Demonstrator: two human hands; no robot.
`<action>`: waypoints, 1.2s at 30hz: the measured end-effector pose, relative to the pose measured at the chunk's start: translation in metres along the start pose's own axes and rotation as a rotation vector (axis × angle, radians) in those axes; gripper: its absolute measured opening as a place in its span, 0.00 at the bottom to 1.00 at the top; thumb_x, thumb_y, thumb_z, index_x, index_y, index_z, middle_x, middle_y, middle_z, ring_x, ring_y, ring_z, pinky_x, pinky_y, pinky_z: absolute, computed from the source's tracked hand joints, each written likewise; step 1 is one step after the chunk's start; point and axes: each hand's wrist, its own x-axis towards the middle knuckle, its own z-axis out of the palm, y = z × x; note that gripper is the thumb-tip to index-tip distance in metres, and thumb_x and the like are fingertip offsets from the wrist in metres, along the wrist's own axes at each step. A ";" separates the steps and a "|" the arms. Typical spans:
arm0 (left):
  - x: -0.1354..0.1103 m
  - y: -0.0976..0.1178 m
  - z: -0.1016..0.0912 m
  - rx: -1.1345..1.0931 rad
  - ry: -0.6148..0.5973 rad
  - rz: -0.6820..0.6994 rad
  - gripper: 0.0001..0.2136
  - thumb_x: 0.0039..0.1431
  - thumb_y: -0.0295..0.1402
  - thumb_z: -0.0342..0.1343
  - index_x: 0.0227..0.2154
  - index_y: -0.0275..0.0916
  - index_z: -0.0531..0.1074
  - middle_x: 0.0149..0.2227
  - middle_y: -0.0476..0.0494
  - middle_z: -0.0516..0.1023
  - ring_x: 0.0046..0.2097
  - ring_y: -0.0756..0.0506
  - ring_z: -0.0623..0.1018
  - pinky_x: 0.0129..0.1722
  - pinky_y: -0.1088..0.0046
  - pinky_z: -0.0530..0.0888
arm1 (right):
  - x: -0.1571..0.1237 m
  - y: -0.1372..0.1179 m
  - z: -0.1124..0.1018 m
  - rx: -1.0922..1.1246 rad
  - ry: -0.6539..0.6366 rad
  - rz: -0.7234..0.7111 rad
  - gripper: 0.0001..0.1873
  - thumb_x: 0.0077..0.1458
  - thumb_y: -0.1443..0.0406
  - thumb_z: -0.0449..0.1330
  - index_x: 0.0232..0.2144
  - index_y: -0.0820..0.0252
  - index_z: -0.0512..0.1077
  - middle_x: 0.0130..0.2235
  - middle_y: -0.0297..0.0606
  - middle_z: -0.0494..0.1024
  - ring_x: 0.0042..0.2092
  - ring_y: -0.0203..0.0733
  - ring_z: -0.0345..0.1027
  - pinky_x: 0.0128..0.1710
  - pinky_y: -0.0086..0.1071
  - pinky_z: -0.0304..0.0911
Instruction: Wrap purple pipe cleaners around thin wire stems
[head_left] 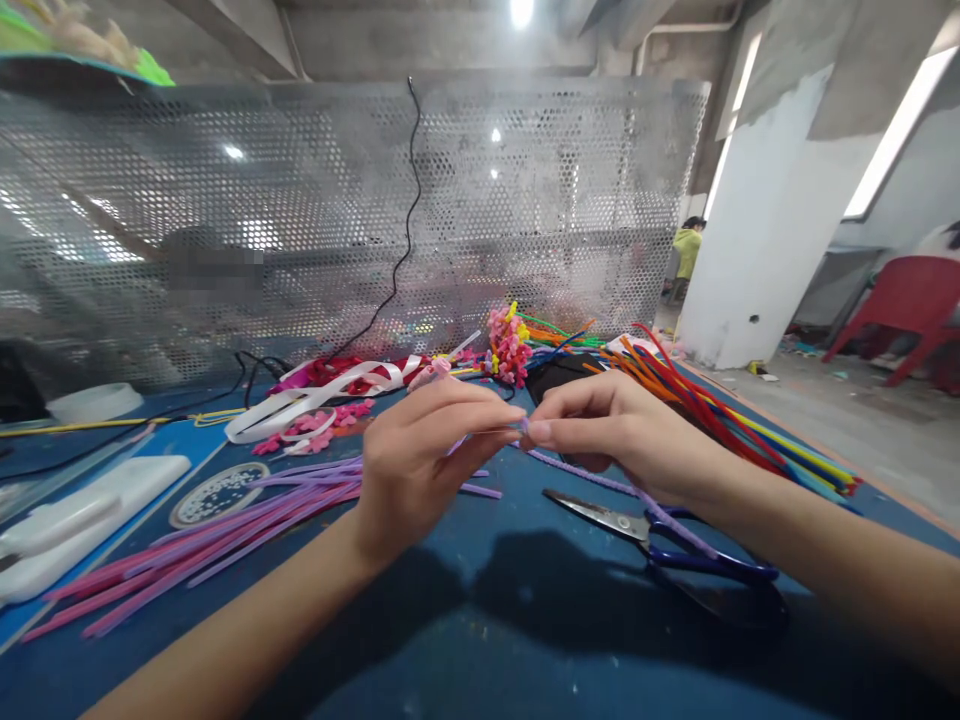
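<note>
My left hand [427,455] and my right hand [607,425] meet fingertip to fingertip over the blue table [510,620], each pinched on a thin purple pipe cleaner [577,472]. The stem trails from my right fingers down across the table and over the scissors [667,545]. Just left of my left hand lies a bundle of purple and pink pipe cleaners [225,530].
Red, orange, yellow and blue pipe cleaners [720,410] fan out at the right. Pink flower pieces [510,345], white ribbon [315,395] and a black cable [405,230] lie at the back before a perforated metal screen [337,210]. White trays [82,510] sit left. A person in green [686,255] stands far off.
</note>
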 end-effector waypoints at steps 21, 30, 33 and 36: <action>0.003 0.004 0.010 -0.371 -0.228 -0.682 0.07 0.55 0.34 0.53 0.36 0.38 0.67 0.34 0.45 0.72 0.29 0.52 0.71 0.21 0.79 0.66 | 0.004 0.015 -0.009 -0.803 0.224 -0.538 0.07 0.52 0.70 0.55 0.25 0.62 0.73 0.25 0.34 0.70 0.27 0.32 0.60 0.27 0.27 0.54; -0.003 0.000 -0.010 0.724 -0.073 0.733 0.10 0.51 0.27 0.58 0.38 0.40 0.74 0.35 0.51 0.79 0.34 0.49 0.75 0.32 0.71 0.68 | 0.009 0.010 -0.006 0.137 -0.026 0.363 0.05 0.41 0.66 0.60 0.19 0.63 0.69 0.13 0.22 0.51 0.17 0.25 0.37 0.15 0.25 0.32; -0.004 0.001 -0.013 0.750 -0.086 0.738 0.07 0.53 0.27 0.57 0.36 0.41 0.75 0.34 0.52 0.80 0.34 0.49 0.76 0.32 0.71 0.68 | 0.008 0.011 -0.007 0.214 -0.088 0.434 0.04 0.41 0.67 0.59 0.20 0.63 0.69 0.14 0.22 0.49 0.17 0.25 0.35 0.16 0.25 0.30; -0.002 -0.001 -0.011 0.742 -0.068 0.739 0.07 0.53 0.28 0.57 0.36 0.41 0.75 0.33 0.54 0.80 0.32 0.50 0.75 0.31 0.72 0.68 | 0.008 0.012 -0.008 0.178 -0.079 0.422 0.05 0.41 0.67 0.60 0.19 0.63 0.68 0.15 0.22 0.51 0.17 0.25 0.37 0.16 0.25 0.31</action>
